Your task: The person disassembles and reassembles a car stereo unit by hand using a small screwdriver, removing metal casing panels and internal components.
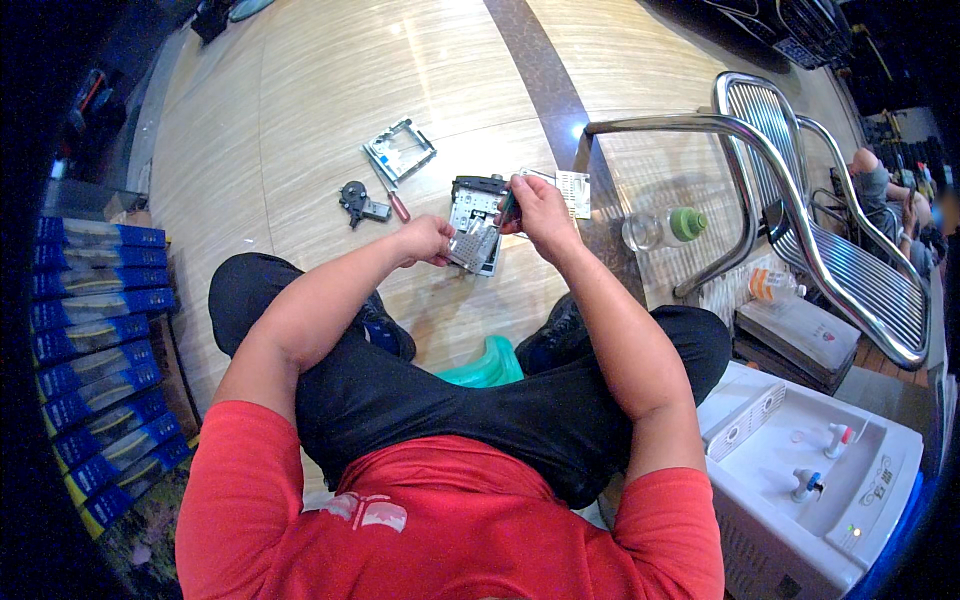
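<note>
On the floor before me lies an opened metal electronic unit (pixel 476 205), boxy and silver with a black edge at its far side. My left hand (pixel 428 241) is closed in a pinch at the near left of the unit, on a perforated metal plate (pixel 472 243) that covers its near part. At the unit's right side, my right hand (pixel 543 208) has its fingers pressed together around something small and dark, mostly hidden. Left of the unit are a red-handled screwdriver (pixel 399 207), a black motor-like part (pixel 355 202) and a rectangular metal frame (pixel 401 150).
A pale perforated plate (pixel 577 194) lies beyond my right hand. Further right stand a clear bottle with a green cap (pixel 686 223), a metal bench (pixel 745 125) and a white water dispenser (pixel 830 470). Between my feet is a green plastic object (pixel 490 365); blue boxes (pixel 105 325) are stacked left.
</note>
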The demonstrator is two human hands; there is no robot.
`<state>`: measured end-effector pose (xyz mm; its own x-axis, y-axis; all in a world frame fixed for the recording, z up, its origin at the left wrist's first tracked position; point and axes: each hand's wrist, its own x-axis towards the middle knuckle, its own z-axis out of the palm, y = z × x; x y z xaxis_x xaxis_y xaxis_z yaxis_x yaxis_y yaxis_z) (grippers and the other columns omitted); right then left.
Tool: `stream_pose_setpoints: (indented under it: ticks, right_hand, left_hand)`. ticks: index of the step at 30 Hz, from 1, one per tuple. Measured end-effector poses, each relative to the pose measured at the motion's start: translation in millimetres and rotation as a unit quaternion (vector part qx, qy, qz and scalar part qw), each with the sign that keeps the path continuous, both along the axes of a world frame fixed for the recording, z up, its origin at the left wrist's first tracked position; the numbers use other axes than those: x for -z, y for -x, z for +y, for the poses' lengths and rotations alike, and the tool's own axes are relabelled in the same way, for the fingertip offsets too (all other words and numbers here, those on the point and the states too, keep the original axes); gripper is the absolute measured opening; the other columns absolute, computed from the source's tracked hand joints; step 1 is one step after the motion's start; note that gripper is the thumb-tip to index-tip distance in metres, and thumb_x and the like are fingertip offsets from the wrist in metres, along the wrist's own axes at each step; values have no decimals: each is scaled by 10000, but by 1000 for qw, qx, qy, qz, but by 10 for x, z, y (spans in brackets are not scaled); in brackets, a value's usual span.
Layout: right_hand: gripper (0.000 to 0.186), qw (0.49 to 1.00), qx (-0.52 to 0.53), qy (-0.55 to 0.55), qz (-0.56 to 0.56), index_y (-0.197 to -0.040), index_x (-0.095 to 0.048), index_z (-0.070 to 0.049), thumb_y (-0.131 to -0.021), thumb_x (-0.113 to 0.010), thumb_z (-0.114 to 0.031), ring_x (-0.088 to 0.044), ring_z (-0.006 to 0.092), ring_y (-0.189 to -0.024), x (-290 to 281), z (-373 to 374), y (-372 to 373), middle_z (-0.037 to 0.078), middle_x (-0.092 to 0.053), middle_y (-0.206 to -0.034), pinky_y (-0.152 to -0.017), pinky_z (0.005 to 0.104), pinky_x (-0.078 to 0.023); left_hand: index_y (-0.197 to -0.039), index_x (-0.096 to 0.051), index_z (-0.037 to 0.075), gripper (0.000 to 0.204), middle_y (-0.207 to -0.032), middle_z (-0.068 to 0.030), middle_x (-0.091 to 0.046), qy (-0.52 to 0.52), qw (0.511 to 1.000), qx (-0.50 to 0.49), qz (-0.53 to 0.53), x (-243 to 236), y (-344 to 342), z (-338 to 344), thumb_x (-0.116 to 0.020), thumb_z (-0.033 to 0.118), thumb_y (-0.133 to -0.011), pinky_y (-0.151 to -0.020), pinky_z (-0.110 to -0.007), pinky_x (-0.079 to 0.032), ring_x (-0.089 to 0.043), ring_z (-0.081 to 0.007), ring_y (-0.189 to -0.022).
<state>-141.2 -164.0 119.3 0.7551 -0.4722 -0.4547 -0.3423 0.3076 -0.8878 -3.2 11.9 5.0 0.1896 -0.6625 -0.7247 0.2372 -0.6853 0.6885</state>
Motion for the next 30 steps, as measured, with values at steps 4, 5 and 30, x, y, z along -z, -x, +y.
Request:
stream_pose_setpoints:
  ticks: [4,5,30]
  right_hand:
    - [281,999,-24,-1,47,-1031,-620,-17,-1014,-519,-279,-582,146,-556,154,126,37,51,-602,-749,-527,295,-556]
    - [302,991,-67,72,91,-1020,-626,-13,-1002,-540,-301,-578,138,-555,206,126,53,46,-586,-713,-509,291,-535]
    - [207,878,-157,445,77,-878,-729,2,-862,-664,-194,-684,419,-815,-5,407,87,247,-695,-850,-775,494,-545]
  left_hand:
    - [-1049,-679,-12,221,-875,-96,-682,25,999,-36,-31,-18,37,-22,-639,-64,-838,-626,-322,-602,-682,-192,-727]
    - [-1047,-676,-18,219,-876,-100,-682,34,998,-44,-38,-41,45,-47,-636,-68,-838,-624,-325,-602,-679,-191,-720]
    - [-1044,-692,4,257,-780,-57,-698,143,928,-26,-342,-748,364,-210,-700,-3,-787,-648,-299,-525,-640,-119,-707]
